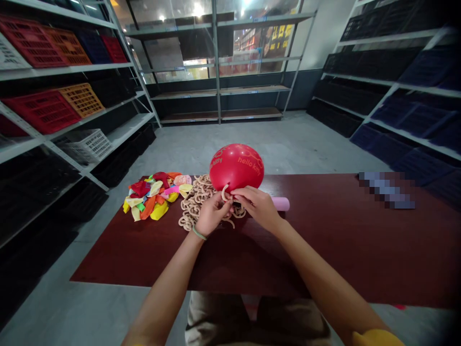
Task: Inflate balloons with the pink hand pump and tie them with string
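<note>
Two hands meet at the neck of a red balloon

Red and orange crates (41,113) fill the shelves at far left. On the dark table (342,240), a heap of limp, mixed-colour balloons (151,197) lies at the left, just beside a pile of beige cord (192,204). Right of that, the left hand (212,211), a green band (199,233) at its wrist, has thumb and fingers pinched around a curled piece of cord (224,193). The inflated red balloon (236,166) stands directly above the hands. The right hand (257,204) has its fingers drawn together under the balloon; I cannot tell what they grip. A pink tube (281,203) lies just beyond it. Farther right sits a blurred-out object (387,190).
</note>
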`<state>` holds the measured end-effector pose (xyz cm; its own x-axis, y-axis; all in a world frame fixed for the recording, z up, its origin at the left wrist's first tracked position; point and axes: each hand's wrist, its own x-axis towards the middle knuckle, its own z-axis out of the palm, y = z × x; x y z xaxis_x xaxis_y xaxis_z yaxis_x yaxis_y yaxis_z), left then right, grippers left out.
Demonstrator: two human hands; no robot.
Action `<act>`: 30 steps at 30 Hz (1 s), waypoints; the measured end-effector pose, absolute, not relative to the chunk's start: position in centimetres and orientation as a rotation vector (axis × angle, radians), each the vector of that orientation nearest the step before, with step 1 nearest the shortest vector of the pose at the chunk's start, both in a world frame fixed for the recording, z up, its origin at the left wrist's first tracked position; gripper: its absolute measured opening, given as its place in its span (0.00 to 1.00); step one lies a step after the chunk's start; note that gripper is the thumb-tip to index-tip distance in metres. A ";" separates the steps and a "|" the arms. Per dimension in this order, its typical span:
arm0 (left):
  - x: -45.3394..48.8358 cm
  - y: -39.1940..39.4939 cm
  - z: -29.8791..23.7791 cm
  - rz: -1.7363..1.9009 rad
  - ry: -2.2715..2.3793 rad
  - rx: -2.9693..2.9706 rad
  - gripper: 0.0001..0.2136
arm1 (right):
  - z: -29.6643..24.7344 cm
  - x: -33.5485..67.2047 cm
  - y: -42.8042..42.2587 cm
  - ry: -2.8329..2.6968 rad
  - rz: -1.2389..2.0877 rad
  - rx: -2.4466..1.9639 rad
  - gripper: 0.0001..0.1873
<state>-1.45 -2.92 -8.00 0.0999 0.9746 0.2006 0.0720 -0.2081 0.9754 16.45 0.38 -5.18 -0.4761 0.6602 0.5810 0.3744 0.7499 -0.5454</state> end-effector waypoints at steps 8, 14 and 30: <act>-1.0 -3.4 -8.3 1.197 1.173 1.616 0.08 | -6.9 17.0 0.1 -2.169 0.248 -0.805 0.11; -0.5 -3.6 -8.4 1.257 1.140 1.518 0.08 | -7.4 16.4 -0.4 -2.110 0.168 -0.806 0.10; -0.1 -4.3 -10.0 1.584 1.662 1.881 0.05 | -8.1 14.4 -2.0 -1.882 0.290 -0.915 0.06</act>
<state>-0.10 -4.29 -9.95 -0.1876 0.7968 0.5745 0.6120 -0.3626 0.7028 14.36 -2.03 -8.13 -0.2317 0.7024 0.6730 0.4676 0.6871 -0.5561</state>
